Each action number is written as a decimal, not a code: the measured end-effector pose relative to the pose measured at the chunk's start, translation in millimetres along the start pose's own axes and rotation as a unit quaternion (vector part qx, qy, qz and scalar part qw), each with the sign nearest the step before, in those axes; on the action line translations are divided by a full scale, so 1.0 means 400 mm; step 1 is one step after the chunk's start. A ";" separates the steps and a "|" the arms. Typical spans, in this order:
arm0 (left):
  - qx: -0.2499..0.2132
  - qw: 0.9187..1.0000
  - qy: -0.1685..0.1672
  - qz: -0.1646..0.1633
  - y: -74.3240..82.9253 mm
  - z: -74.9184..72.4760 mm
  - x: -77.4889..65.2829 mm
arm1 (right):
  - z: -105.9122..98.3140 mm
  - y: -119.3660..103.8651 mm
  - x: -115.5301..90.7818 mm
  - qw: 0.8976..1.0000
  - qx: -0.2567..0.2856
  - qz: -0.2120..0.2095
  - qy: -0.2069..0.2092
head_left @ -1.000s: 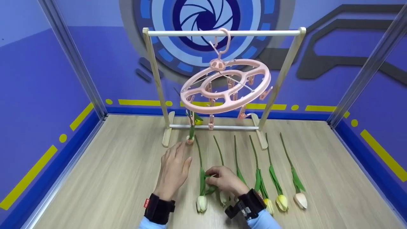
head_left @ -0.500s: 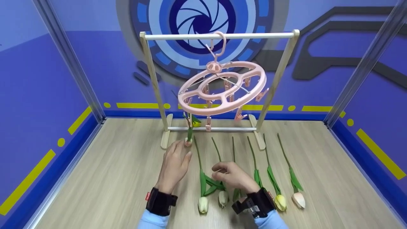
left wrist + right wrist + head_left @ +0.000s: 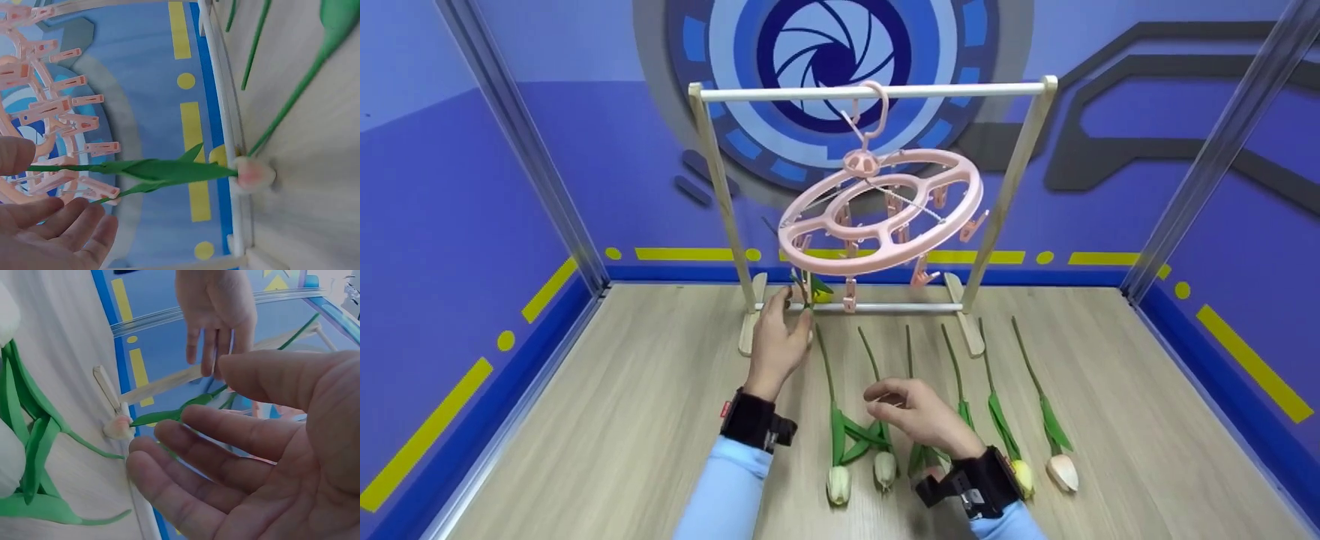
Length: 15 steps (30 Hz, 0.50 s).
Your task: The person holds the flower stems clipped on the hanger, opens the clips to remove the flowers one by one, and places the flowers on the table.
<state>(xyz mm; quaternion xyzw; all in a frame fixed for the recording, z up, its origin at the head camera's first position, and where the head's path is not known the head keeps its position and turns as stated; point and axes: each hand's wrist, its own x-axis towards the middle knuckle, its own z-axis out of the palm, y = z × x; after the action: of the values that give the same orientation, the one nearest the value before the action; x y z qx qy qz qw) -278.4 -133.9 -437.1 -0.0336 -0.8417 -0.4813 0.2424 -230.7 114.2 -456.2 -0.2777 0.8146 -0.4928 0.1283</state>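
Head down from the pink clip hanger hangs a tulip with a pinkish-white bloom. My left hand is raised beside its stem, thumb and fingers spread apart on either side. In the head view this hand covers most of that bloom. A yellow tulip shows just behind. My right hand hovers with loosely bent fingers over the row of tulips on the table, holding nothing. Nearest to it are a pale tulip and a partly covered tulip.
The hanger hooks over the top bar of a wooden-sided rack. More tulips lie in the row: a whitish one at left, a yellow one and a peach one at right. Patterned panels enclose the table.
My left hand has gone from the hanging bloom up and forward to the stem near the clip. My right hand has drifted slightly right, away from the leaves of the leftmost tulips.
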 end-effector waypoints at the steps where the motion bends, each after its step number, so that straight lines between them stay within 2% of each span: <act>1: -0.009 1.000 0.002 -0.002 -0.002 0.004 0.004 | -0.003 -0.001 -0.003 1.000 0.004 -0.001 0.002; 9: -0.087 0.996 0.006 -0.011 -0.011 0.023 0.012 | -0.034 -0.014 -0.021 0.999 0.015 -0.029 0.027; 15: -0.095 0.995 0.002 -0.014 -0.002 0.027 0.015 | -0.054 -0.026 -0.035 0.997 0.038 -0.053 0.038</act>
<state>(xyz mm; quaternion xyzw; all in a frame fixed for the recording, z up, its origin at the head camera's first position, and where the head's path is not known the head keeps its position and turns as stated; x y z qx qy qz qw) -287.9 -126.5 -439.7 -0.0442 -0.7918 -0.5628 0.2332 -226.1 134.3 -437.8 -0.2964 0.7837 -0.5399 0.0810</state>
